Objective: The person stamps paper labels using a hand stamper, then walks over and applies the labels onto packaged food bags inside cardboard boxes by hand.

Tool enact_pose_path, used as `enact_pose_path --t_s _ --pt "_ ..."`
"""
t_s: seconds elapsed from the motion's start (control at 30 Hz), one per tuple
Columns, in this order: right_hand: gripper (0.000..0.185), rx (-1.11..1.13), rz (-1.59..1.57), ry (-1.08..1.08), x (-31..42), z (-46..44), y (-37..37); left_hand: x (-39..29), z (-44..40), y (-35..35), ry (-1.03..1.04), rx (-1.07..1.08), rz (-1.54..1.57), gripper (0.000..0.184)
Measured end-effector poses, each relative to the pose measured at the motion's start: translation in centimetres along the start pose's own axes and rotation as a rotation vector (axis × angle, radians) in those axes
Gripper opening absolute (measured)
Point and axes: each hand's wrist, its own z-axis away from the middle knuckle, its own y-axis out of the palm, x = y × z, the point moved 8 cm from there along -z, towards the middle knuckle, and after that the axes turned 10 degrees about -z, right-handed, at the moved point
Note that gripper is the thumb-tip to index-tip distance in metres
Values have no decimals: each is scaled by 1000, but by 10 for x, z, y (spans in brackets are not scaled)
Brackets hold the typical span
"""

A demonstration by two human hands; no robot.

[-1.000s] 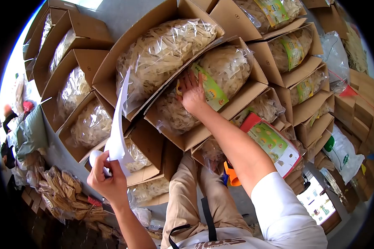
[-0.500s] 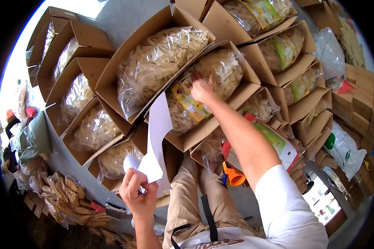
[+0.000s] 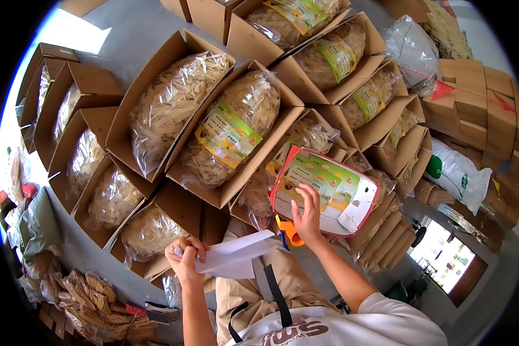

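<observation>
My left hand (image 3: 185, 256) is closed on a creased sheet of white paper (image 3: 233, 258), which sticks out to the right above my legs. With fingers apart, my right hand (image 3: 307, 216) is over the near side of a shallow red-edged tray (image 3: 360, 213). Green and yellow printed labels (image 3: 312, 177) lie in that tray; whether my fingertips touch them I cannot tell. Ahead, a clear bag of pale dried strips (image 3: 254, 98) fills an open cardboard box (image 3: 213, 199). A green and yellow label (image 3: 228, 134) lies across this bag.
Left of it, another open box (image 3: 118, 124) holds an unlabelled bag (image 3: 176, 98). More boxes with bags stand in rows on both sides. An orange object (image 3: 291, 232) is beside my knee. Stacked cartons (image 3: 473, 104) and a white sack (image 3: 457, 176) are at right.
My right hand has left the label on the bag and moved back to the tray. The paper in my left hand has swung from hanging upright to lying sideways. The view has shifted right.
</observation>
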Motion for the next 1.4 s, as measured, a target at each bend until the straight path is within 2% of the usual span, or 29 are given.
enact_pose_path --t_s 0.07,0.1,0.13,0.2,0.23,0.3,0.33,0.4,0.43,0.53,0.6,0.67,0.73,0.77,0.8,0.83,0.9,0.97,1.0,1.07,1.1,1.13,1.2,1.33,1.37,1.4 --pt "36 -122 49 208 -72 21 -34 1 6 7 -4 -5 -47 22" --pt "46 -178 82 377 -128 35 -44 2 8 9 -7 -27 -98 22" --pt "46 -189 82 380 -151 35 -52 3 9 14 -4 -17 -100 22" --pt "57 -180 377 202 -164 15 -60 -12 14 26 262 -43 -729 22" --pt "57 -184 370 202 -161 5 -63 -17 19 38 286 -24 -835 22" --pt "61 11 489 454 -174 -3 -58 -19 29 53 266 -5 -967 20" --pt "61 8 482 458 -179 -7 -58 -16 33 57 238 19 -1091 19" --pt "70 379 432 807 -221 12 -39 -6 40 58 251 38 -1124 15" --pt "70 377 428 803 -231 22 -37 1 45 60 237 81 -1144 15" --pt "80 238 434 566 -221 37 -37 -3 61 75 262 187 -1188 18" --pt "85 -78 293 416 -194 33 -58 1 71 80 260 260 -1174 19" --pt "91 -84 305 411 -190 23 -66 5 79 82 242 279 -1159 18" --pt "90 37 452 422 -193 12 -63 8 83 80 254 279 -1142 16" --pt "75 77 526 479 -199 10 -63 11 84 79 253 278 -1142 16" --pt "75 81 528 481 -206 12 -57 17 84 76 221 268 -1143 16" --pt "61 49 585 450 -210 13 -54 23 86 72 185 258 -1144 15" --pt "47 35 644 420 -210 23 -51 31 90 70 189 263 -1125 15" --pt "26 268 553 533 -216 29 -39 32 92 71 179 282 -1152 14" --pt "26 270 551 528 -212 31 -37 30 94 73 179 275 -1152 14" --pt "16 -267 -64 644 -215 49 -58 20 100 82 247 298 -1073 13" --pt "11 -351 -220 438 -196 48 -64 16 103 87 214 321 -1113 13" --pt "11 -352 -225 429 -168 48 -71 12 106 91 222 313 -1111 13" --pt "8 -198 -309 367 -53 37 -92 -11 117 108 444 301 -966 10" --pt "10 56 -331 -66 118 44 -111 -50 135 135 316 368 -788 19" --pt "13 113 -354 -100 147 48 -115 -55 139 137 323 349 -795 19" --pt "14 162 -362 -132 167 52 -116 -66 144 142 458 323 -780 19"
